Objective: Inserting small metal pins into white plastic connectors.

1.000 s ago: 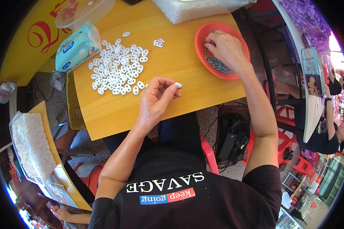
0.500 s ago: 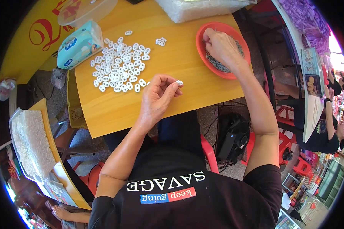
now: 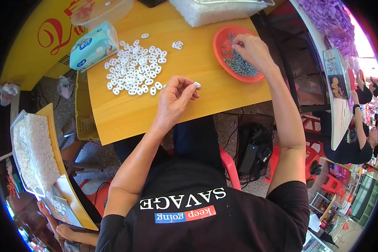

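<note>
My left hand is over the near middle of the table, its thumb and forefinger closed on a small white oval plastic piece with holes. At the right, my right hand reaches over a red bowl of small grey metal screws. Its fingertips are pinched together above the screws; whatever is between them is too small to make out. Left of my left hand lies a loose pile of white two-holed oval pieces. A little cluster of white pieces sits apart, farther back.
A blue tissue pack and a clear plastic tub stand at the far left of the yellow table. A clear bin of white pieces occupies the back edge. People are beside other tables on both sides.
My right fingertips have shifted rightward within the bowl, and more of the screws now show. My left hand keeps the white piece in nearly the same spot. The whole view has shifted slightly.
</note>
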### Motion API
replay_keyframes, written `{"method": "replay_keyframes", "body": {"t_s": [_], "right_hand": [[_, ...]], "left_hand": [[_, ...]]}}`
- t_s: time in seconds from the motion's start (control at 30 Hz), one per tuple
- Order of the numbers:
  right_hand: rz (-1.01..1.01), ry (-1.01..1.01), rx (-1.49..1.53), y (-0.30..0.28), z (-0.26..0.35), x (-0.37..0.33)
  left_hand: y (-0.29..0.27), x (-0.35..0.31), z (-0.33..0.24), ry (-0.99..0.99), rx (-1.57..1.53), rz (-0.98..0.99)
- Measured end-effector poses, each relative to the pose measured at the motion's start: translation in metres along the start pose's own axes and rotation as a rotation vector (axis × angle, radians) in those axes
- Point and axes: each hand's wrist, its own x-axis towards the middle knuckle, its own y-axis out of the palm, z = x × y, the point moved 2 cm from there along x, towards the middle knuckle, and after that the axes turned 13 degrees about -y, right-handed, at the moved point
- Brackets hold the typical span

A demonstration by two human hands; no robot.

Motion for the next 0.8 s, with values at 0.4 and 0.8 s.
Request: {"method": "replay_keyframes", "body": {"t_s": [0.4, 0.8], "right_hand": [[-0.002, -0.246, -0.099, 0.009, 0.007, 0.000], [-0.008, -0.372, -0.375, 0.021, 0.006, 0.001]], "left_hand": [[0.001, 0.000, -0.002, 0.008, 0.021, 0.001], [0.001, 0.001, 0.000, 0.005, 0.034, 0.001]]}}
